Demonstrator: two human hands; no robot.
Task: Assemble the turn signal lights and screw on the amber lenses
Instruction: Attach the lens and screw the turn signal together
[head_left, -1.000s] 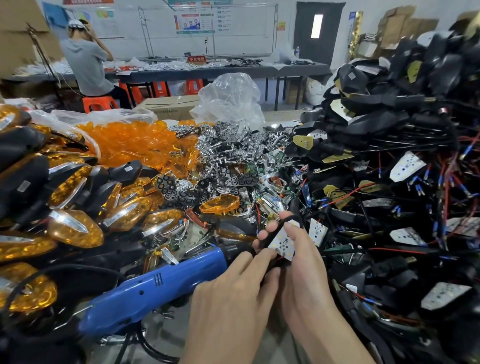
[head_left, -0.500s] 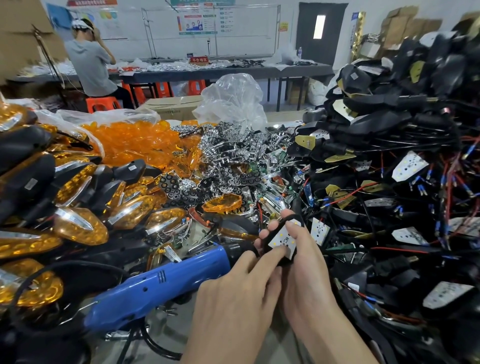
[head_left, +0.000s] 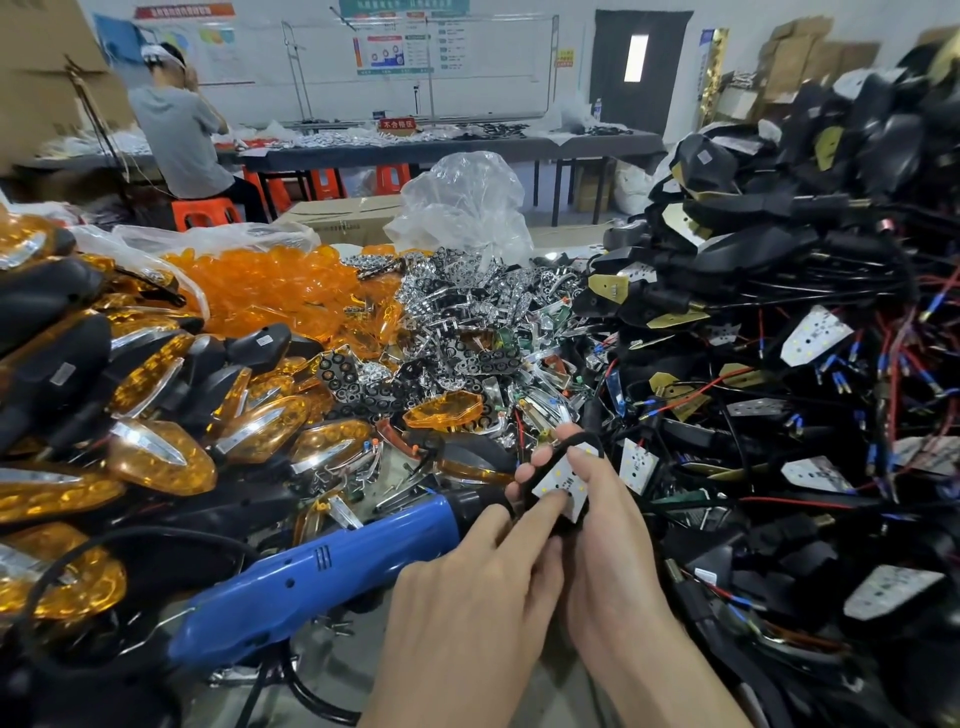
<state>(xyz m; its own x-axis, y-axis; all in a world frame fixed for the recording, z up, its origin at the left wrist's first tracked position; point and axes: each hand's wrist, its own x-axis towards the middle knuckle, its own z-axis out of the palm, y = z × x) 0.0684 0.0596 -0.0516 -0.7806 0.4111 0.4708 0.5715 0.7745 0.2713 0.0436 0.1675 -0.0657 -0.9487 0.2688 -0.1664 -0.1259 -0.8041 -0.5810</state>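
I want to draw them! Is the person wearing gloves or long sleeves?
No. The left hand and right hand are bare: no gloves, rings or watch. Both forearms are bare too, with no sleeve in view.

Assembled lights (head_left: 156, 457) left, wired housings (head_left: 779, 291) right, loose lenses (head_left: 270, 291) and reflectors (head_left: 467, 322) behind the screwdriver (head_left: 311, 577).

The left hand (head_left: 467, 597) has moved its index fingertip (head_left: 558, 498) from the lower left edge of the white LED board (head_left: 551, 474) onto the board's face, where it now presses near the lower middle. The right hand (head_left: 618, 561), gripping the black turn signal housing (head_left: 588, 440), has brought its thumb (head_left: 579, 457) further across the board's upper corner, so less of the white face shows than before.
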